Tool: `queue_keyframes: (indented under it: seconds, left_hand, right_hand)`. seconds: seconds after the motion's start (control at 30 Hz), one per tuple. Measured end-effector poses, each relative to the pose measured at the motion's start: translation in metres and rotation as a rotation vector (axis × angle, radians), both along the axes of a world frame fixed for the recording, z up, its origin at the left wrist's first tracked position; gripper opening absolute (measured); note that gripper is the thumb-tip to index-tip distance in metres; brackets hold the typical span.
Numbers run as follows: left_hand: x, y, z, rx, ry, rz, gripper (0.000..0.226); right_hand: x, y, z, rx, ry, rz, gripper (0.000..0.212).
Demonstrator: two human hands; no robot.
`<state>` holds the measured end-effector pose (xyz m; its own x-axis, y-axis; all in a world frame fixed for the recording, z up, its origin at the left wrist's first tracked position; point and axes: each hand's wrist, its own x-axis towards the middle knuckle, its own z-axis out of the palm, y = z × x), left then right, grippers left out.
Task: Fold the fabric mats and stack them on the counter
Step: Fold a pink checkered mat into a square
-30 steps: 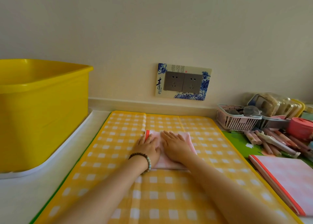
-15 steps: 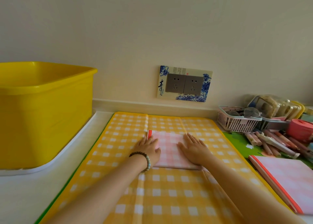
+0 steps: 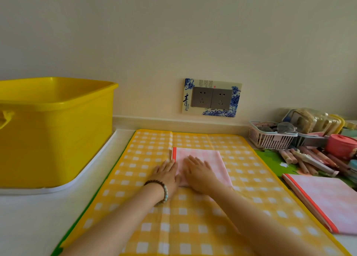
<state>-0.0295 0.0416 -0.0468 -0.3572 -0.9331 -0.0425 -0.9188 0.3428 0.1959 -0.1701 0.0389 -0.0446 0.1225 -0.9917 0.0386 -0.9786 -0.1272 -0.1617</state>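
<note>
Near edge of the folded pink mat (image 3: 209, 159) is hidden under my palms, so I cannot count its layers. Clutter at the right is blurred: a pink basket (image 3: 270, 138), a red pot (image 3: 342, 146), and a heap of sticks (image 3: 307, 160) that may be pens or crayons. Yellow tub (image 3: 58, 139) is cut off at left; second pink mat (image 3: 326, 201) is cut off at right.

Pale counter (image 3: 29, 217), cream wall. Yellow checked mat (image 3: 146, 159) is spread flat, with green showing under its edges.

Count: two pink mats, one yellow mat, two sockets in one plate (image 3: 211, 98). Left hand (image 3: 167, 175) lies flat, fingers straight, at the folded mat's red left edge. Right hand (image 3: 199, 175) is flat, fingers spread, pressing its middle. That mat lies on the yellow one.
</note>
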Motion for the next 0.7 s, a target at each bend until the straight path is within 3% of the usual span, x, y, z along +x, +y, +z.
queue_keyframes:
  seconds: [0.1,0.33,0.57,0.7]
  left_hand:
    - [-0.001,0.0,0.0,-0.002,0.002,0.007,0.055]
    - [0.003,0.002,0.0,0.0,0.01,-0.001,0.054]
    - [0.004,0.005,-0.003,-0.035,0.053,0.007,0.055]
    - [0.005,0.007,-0.002,-0.03,0.101,0.022,0.056]
  right_hand:
    - [-0.005,0.006,-0.006,-0.015,-0.067,0.003,0.053]
    - [-0.051,0.021,-0.003,-0.015,-0.003,-0.085,0.069]
    - [-0.097,0.038,0.001,0.113,0.019,-0.194,0.069]
    - [-0.101,0.036,0.002,0.044,-0.155,-0.207,0.061]
